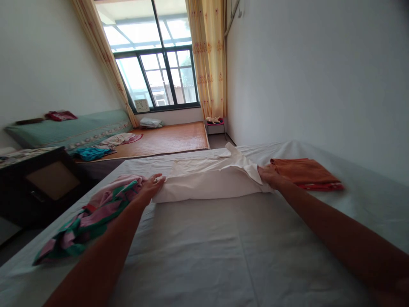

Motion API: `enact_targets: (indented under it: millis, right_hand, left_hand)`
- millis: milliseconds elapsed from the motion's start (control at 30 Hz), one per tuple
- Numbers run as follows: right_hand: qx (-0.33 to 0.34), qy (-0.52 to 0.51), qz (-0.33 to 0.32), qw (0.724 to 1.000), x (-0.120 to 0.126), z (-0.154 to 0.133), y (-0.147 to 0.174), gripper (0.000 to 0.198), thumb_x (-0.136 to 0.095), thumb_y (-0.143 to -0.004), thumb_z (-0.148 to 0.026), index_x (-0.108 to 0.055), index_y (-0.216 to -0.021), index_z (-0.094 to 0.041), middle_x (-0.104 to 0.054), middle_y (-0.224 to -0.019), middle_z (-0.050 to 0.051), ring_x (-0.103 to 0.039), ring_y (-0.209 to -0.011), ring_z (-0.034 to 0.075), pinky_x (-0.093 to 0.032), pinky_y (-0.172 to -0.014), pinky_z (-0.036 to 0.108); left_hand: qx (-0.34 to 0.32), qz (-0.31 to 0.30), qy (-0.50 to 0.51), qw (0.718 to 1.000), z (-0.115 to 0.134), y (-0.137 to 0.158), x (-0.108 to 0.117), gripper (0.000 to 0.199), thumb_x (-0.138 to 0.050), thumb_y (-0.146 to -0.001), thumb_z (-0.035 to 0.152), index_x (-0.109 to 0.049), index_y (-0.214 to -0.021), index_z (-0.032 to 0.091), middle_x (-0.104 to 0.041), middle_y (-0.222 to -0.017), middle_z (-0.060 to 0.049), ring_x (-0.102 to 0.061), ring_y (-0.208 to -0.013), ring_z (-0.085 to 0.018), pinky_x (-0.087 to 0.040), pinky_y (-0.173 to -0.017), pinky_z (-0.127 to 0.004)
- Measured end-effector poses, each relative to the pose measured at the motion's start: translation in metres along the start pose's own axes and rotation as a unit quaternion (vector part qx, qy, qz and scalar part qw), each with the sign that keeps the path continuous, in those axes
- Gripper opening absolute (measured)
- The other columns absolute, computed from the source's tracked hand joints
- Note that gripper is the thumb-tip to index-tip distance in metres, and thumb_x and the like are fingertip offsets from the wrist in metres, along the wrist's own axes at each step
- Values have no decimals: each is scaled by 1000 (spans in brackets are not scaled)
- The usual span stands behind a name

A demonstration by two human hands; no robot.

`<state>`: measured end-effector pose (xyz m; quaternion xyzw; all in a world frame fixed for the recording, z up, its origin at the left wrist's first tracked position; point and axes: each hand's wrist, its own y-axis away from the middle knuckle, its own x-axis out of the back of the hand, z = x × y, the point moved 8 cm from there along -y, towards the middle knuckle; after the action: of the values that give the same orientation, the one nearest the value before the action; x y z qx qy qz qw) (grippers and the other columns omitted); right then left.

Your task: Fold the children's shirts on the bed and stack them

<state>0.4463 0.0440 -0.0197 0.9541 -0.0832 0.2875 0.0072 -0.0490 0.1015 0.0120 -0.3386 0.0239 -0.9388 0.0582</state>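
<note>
A white collared shirt [207,183] lies on the pale bedsheet [198,247], its near part raised in a straight fold. At its left end, my left hand [155,185] grips the edge of the cloth between thumb and fingers. My right hand [270,175] is closed on the opposite end, near the collar; some of its fingers are hidden by the fabric. Close to the left hand is a crumpled pink and green garment [96,213]. Just beyond the right hand sits a folded orange-brown cloth [305,172] with a red patterned piece under it.
A dark cabinet [47,187] stands left of the bed. Behind is a low platform with a brown mat [172,134], where a blue cloth [92,152] and a pale garment lie. A small stool [215,123] is by the curtain. A white wall [313,85] borders the right side.
</note>
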Motion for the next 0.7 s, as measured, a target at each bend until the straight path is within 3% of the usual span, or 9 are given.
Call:
enact_targets:
  millis: [67,133,233,300,467,600,700]
  right_hand:
    - [-63,-35,23,997,2,18,-3,44,-31,-92,-50,-58,-95,-17,-60,-65,5,-54,-56,15,-42,-50,25]
    - [-88,-53,4,995,4,29,4,45,-40,-87,-56,-55,-108,-19,-61,-72,4,-51,-55,13,-39,-48,23]
    - [-66,-55,-71,994,7,25,21,66,-64,-73,-57,-46,-127,-23,-64,-86,4,-52,-59,12,-38,-48,22]
    - [-22,-33,-109,993,12,12,30,70,-67,-70,-54,-46,-130,-23,-64,-87,4,-54,-63,13,-39,-51,22]
    - [83,70,-165,980,27,-14,38,42,-58,-76,-56,-69,-95,-20,-63,-84,5,-54,-67,15,-43,-57,24]
    - [74,104,-287,949,18,-1,47,35,-61,-73,-52,-72,-84,-21,-63,-74,4,-54,-62,14,-44,-55,24]
    - [53,127,-306,942,18,12,46,32,-62,-73,-50,-72,-84,-22,-61,-66,3,-54,-57,13,-44,-52,24]
  left_hand:
    - [14,21,-3,1000,-13,-5,-4,62,-51,-78,58,-56,-123,16,-64,-109,-11,-60,-98,-24,-48,-77,-29]
    - [2,5,-13,1000,-21,-4,-7,65,-51,-77,60,-54,-126,18,-62,-116,-11,-58,-103,-24,-47,-82,-31]
    - [-43,-61,-36,997,-21,3,-12,74,-60,-70,60,-50,-133,22,-65,-105,-6,-59,-97,-24,-47,-81,-31]
    - [-92,-91,-46,991,-12,8,-14,72,-63,-67,55,-52,-131,24,-67,-102,-3,-59,-96,-23,-46,-82,-29]
    - [-114,-103,-38,987,-2,12,-12,57,-54,-72,56,-66,-113,18,-69,-99,-4,-59,-94,-23,-45,-83,-29]
    - [-111,-231,-53,965,-4,23,-26,54,-59,-68,59,-72,-103,19,-69,-108,-4,-59,-102,-26,-44,-89,-30]
    - [-126,-271,-73,952,-5,29,-24,53,-59,-70,57,-70,-107,21,-68,-112,-4,-59,-103,-25,-44,-88,-29]
